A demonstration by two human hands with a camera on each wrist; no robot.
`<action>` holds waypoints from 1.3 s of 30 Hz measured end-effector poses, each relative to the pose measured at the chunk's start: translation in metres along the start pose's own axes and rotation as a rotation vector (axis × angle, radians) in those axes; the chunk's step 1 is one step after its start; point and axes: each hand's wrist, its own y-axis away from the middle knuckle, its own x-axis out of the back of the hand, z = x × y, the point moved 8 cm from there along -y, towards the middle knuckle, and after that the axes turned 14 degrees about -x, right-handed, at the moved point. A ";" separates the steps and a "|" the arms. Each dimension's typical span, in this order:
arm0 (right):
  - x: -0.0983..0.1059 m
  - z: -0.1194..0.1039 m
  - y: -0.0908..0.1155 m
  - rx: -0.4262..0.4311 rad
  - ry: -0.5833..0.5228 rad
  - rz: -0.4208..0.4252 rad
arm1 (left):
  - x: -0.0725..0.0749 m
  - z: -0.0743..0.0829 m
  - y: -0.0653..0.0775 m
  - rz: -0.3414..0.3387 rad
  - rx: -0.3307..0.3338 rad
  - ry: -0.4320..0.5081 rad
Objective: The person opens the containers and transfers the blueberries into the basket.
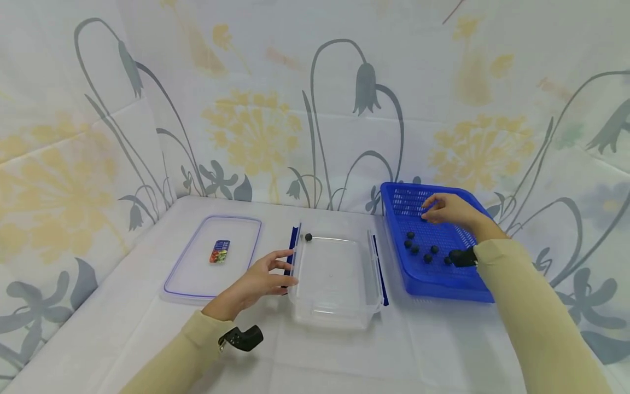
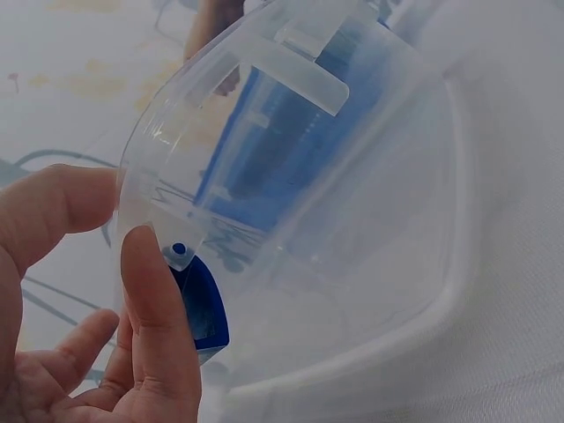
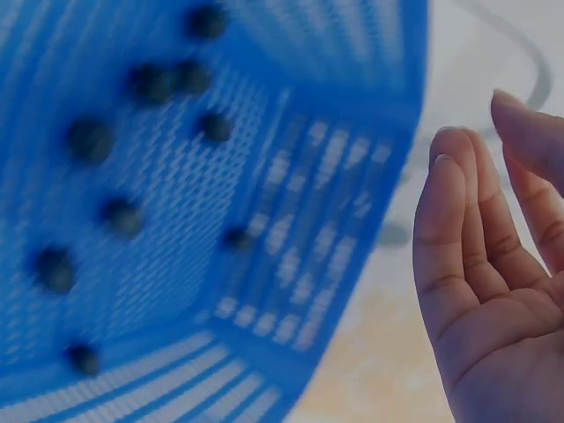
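My left hand (image 1: 258, 280) grips the left side of a clear plastic container (image 1: 331, 317). In the left wrist view, the thumb (image 2: 154, 282) lies against the side wall near a blue latch (image 2: 204, 304). One small dark ball, like a blueberry (image 1: 308, 237), shows at the container's far left corner. Over the back of a blue plastic basket (image 1: 443, 290) hovers my right hand (image 1: 455, 210). Its fingers (image 3: 441, 211) are loosely bent, with nothing between them in the right wrist view. Several similar dark balls (image 3: 90, 139) lie scattered on the basket's mesh floor.
To the left, a clear lid (image 1: 194, 276) with a blue-violet edge and a fruit label (image 1: 220, 251) lies flat on the white cloth (image 1: 344, 358). Blue side latches (image 1: 380, 273) hang outward from the container. A flower-printed curtain (image 1: 275, 71) rises behind the table.
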 end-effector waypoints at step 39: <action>-0.214 -0.132 -0.075 0.034 -0.041 -0.188 | 0.001 -0.002 -0.001 0.004 0.015 0.020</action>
